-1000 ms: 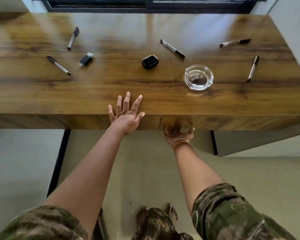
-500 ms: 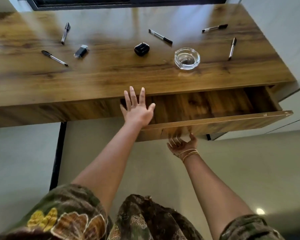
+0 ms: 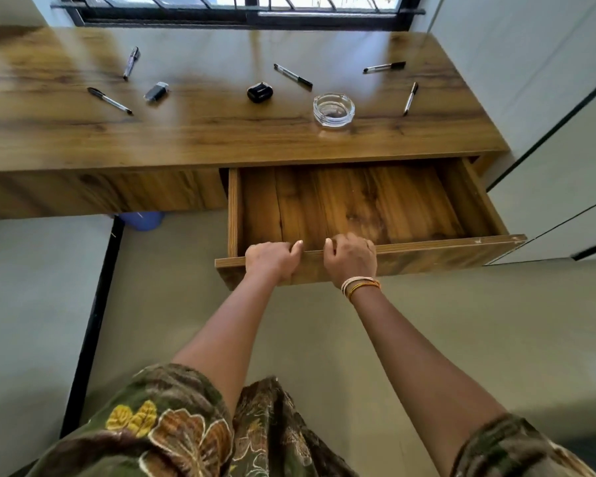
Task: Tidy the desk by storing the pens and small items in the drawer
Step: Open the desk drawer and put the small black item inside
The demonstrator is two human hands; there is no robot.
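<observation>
Step in hand: the drawer (image 3: 351,204) is drawn well out from under the desk (image 3: 221,132); the opening step is judged to be at or near its end, with nothing stored yet.
Left hand: the left hand (image 3: 272,259) is curled over the drawer's front panel, thumb on the top edge; the panel is gripped.
Right hand: the right hand (image 3: 350,258) is curled over the same panel just beside the left, bangles at the wrist; the panel is gripped.
Drawer inside: only bare wood is seen in the part that shows.
Pens: five are counted on the desk, all well apart from the hands: far-left pen (image 3: 130,62), left pen (image 3: 109,100), middle pen (image 3: 293,76), far-right pen (image 3: 384,66), right pen (image 3: 410,98).
Small items: a lighter (image 3: 156,91) lies between the two left pens; a black case (image 3: 259,92) lies near the middle pen; a glass ashtray (image 3: 333,109) stands nearest the drawer.
Next move: the panel is to be released and a hand reached over the open drawer to the desk; the ashtray and right pen are judged the closest picks.
Care needed: thin pens lying flat call for a fingertip pinch.
Writing: no brand, label or lettering can be read on anything.
</observation>
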